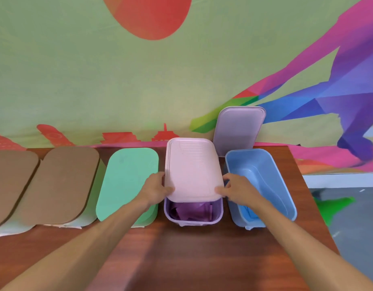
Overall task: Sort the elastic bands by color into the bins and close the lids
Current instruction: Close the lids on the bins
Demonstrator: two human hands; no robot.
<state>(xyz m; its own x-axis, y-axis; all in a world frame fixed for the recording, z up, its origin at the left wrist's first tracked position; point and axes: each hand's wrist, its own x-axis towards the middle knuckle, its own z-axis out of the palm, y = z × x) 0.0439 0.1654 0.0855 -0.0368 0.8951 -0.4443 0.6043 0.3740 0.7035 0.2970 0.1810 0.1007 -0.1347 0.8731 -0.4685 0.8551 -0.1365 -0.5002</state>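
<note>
A pale pink lid (193,169) lies over most of the purple bin (193,217), leaving its near end uncovered. Purple bands (189,211) show inside that gap. My left hand (157,189) grips the lid's near left corner, thumb on top. My right hand (233,189) grips its near right corner the same way. To the right stands the open blue bin (284,185) with blue bands (249,213) at its near end. A greyish-lilac lid (238,127) leans upright against the wall behind these two bins.
Left of the purple bin stands a bin under a green lid (126,183), then two bins under brown lids (59,183) (9,181). The wooden table (181,255) ends just right of the blue bin. A colourful cloth wall rises behind.
</note>
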